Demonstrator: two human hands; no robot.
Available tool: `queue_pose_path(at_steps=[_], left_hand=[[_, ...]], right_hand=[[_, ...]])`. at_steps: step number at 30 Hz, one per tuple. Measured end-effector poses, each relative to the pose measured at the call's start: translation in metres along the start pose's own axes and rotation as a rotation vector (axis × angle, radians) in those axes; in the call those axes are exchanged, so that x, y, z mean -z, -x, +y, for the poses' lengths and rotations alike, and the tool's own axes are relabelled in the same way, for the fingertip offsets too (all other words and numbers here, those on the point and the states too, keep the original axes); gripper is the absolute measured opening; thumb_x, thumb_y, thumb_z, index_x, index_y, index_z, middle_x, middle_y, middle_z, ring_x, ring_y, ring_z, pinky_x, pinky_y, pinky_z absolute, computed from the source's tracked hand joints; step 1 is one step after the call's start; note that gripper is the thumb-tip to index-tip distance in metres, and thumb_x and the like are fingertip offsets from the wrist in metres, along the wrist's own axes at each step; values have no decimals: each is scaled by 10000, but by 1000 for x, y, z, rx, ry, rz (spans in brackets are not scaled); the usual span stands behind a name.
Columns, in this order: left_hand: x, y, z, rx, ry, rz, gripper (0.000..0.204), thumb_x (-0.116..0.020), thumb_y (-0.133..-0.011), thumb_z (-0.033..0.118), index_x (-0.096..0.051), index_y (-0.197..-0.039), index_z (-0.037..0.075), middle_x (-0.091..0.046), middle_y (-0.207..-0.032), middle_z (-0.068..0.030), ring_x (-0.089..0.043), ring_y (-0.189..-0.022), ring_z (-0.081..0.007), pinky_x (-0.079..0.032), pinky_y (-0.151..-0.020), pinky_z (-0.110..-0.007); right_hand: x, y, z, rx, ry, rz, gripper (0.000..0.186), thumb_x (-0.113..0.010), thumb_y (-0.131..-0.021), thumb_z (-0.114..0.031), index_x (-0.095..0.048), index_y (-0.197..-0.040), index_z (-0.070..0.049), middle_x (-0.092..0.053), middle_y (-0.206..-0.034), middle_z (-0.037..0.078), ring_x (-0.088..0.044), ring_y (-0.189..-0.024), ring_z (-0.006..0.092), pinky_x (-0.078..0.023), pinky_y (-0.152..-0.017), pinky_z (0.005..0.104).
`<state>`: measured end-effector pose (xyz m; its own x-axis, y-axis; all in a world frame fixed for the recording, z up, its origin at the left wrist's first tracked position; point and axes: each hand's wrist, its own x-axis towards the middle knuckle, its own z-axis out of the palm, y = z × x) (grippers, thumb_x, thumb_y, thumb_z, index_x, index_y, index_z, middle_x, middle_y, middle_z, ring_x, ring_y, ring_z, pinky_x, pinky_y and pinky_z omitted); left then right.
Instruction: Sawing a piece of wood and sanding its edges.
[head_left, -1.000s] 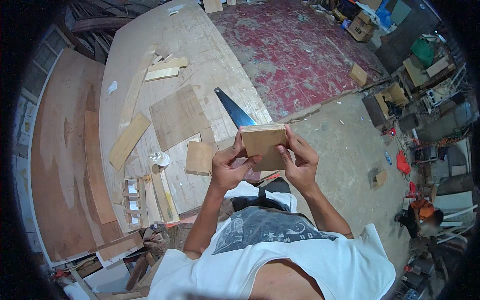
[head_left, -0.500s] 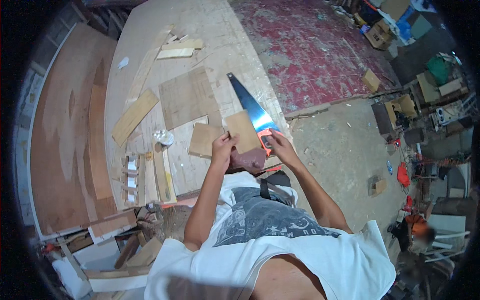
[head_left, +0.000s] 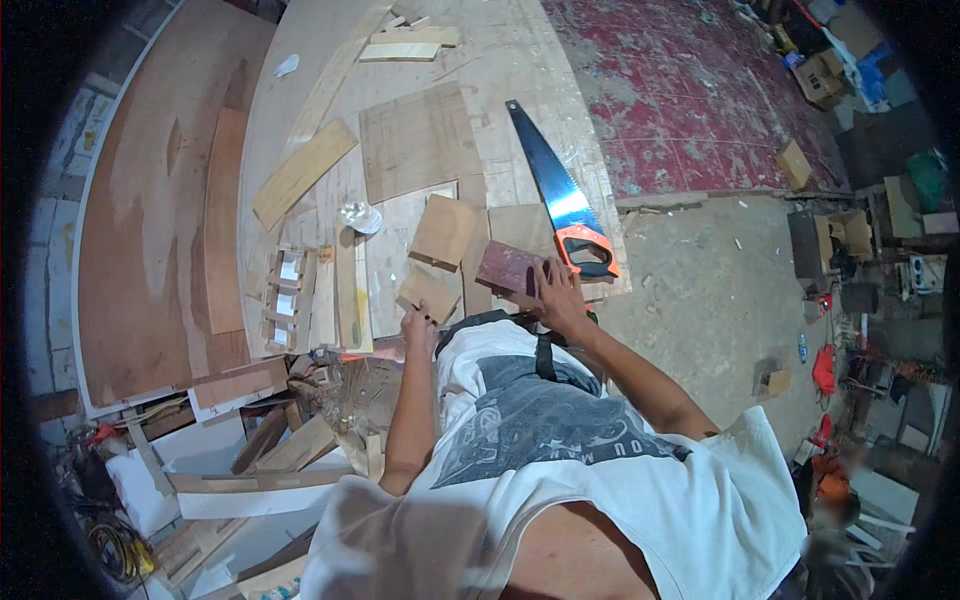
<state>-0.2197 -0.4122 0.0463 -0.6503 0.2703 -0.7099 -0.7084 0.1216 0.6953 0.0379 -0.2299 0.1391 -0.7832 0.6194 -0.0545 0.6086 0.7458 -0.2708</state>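
Near the table's front edge, my left hand is closed on the near corner of a small light wooden board. A small dark thing shows at its fingertips, too small to name. To the right, my right hand has its fingers closed over the right end of a dark red wooden block. A thicker tan wood block rests between and beyond the hands. Just beyond my right hand, a handsaw with an orange and black handle lies flat, its blade pointing away.
A square thin board, a wooden strip and a whitish jar-like container lie on the pale worktable. A slotted wooden frame sits at its left. Large brown panels stand beyond, with scrap wood below.
My right hand has left the saw handle and taken the red block. The left hand has moved left and nearer to me, now on a small light board. The whole view has shifted.
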Motion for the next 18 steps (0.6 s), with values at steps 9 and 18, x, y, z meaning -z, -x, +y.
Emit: queue_pose_path(at_steps=[9,18], left_hand=[[-32,16,26,-39,157,-324,286,-501,-928,199,-579,-1139,22,-634,-1009,-90,-635,-899,-223,-536,-748,-382],[-75,56,45,-142,-46,-281,428,-526,-971,372,-554,-1198,10,-652,-1047,-89,-648,-930,-201,-553,-754,-356]], right_hand=[[-29,-25,4,12,122,48,926,-611,-776,-630,-324,-1424,-34,-499,-1195,239,-476,-1133,368,-353,-933,533],[-8,-22,1,-225,-574,-198,787,-731,-762,-353,-412,-1439,-109,-575,-1038,182,-572,-963,346,-467,-826,419]])
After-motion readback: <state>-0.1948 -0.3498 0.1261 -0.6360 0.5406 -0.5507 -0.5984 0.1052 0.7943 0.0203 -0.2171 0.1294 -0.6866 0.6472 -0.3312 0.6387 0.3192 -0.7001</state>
